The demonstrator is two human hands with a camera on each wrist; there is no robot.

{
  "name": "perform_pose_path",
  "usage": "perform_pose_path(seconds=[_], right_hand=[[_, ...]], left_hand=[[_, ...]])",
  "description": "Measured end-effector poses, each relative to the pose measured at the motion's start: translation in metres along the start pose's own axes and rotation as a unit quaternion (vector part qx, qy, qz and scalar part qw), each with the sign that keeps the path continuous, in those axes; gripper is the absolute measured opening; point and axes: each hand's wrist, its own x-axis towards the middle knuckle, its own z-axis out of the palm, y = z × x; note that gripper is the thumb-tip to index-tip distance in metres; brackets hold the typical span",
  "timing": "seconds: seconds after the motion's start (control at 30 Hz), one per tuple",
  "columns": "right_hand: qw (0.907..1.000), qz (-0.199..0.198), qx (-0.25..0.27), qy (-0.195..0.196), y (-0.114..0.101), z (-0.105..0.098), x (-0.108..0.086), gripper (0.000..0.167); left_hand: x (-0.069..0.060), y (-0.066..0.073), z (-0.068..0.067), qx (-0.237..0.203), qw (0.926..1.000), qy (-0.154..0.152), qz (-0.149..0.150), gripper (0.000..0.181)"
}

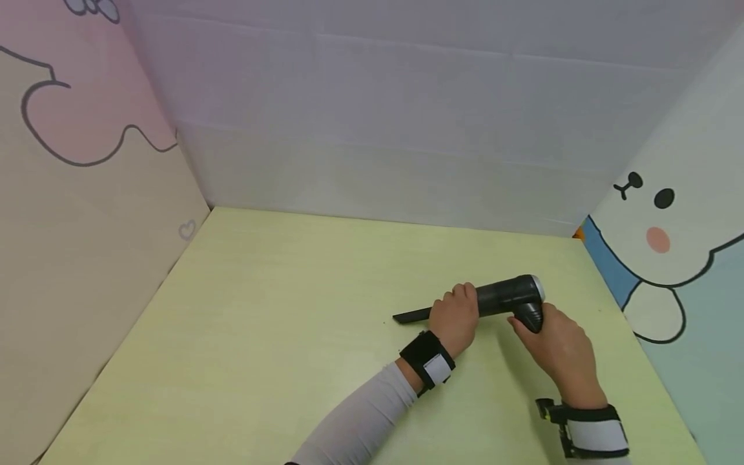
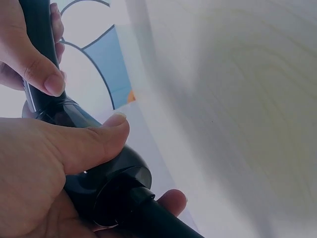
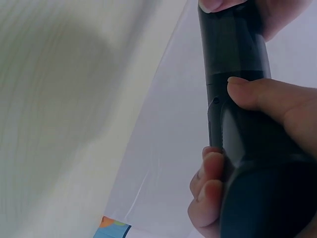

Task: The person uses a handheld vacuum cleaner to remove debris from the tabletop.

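A black handheld vacuum cleaner [image 1: 498,298] with a flat narrow nozzle [image 1: 411,316] is held above the table, its nozzle pointing left. My left hand [image 1: 456,320] grips the front of the barrel, just behind that nozzle. Around the handle [image 1: 529,316] at the rear curls my right hand [image 1: 564,352]. The left wrist view shows the left thumb lying across the barrel's front end, where the nozzle [image 2: 166,220] joins it. In the right wrist view the right thumb rests on the dark casing [image 3: 237,49], with the fingers wrapped round the other side.
Beneath the hands lies a pale yellow table [image 1: 261,323]. A plain whitish panel [image 1: 378,129] stands at the back. Cartoon-printed panels rise at the left [image 1: 87,258] and at the right [image 1: 697,361].
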Motion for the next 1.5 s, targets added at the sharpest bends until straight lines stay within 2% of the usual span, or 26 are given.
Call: perform_pose_path(seconds=[0.27, 0.53, 0.77, 1.33, 1.5], right_hand=[[0.9997, -0.019, 0.003, 0.016, -0.006, 0.004, 0.003, 0.045], [0.9994, -0.025, -0.001, 0.026, -0.009, 0.007, 0.005, 0.045], [0.9992, -0.030, 0.002, 0.026, -0.010, 0.009, 0.005, 0.044], [0.9982, -0.042, 0.000, 0.042, -0.012, 0.008, 0.005, 0.045], [0.9988, -0.032, 0.003, 0.035, -0.015, 0.009, 0.006, 0.045]], left_hand=[[-0.001, -0.005, -0.001, -0.015, 0.9995, -0.025, -0.010, 0.030], [-0.001, -0.011, -0.007, -0.004, 0.9999, 0.005, -0.015, 0.031], [-0.002, -0.013, -0.010, -0.008, 0.9998, -0.003, -0.017, 0.033], [-0.003, -0.011, -0.003, -0.002, 0.9997, 0.001, -0.023, 0.029], [-0.002, -0.014, -0.003, -0.007, 0.9998, -0.011, -0.017, 0.030]])
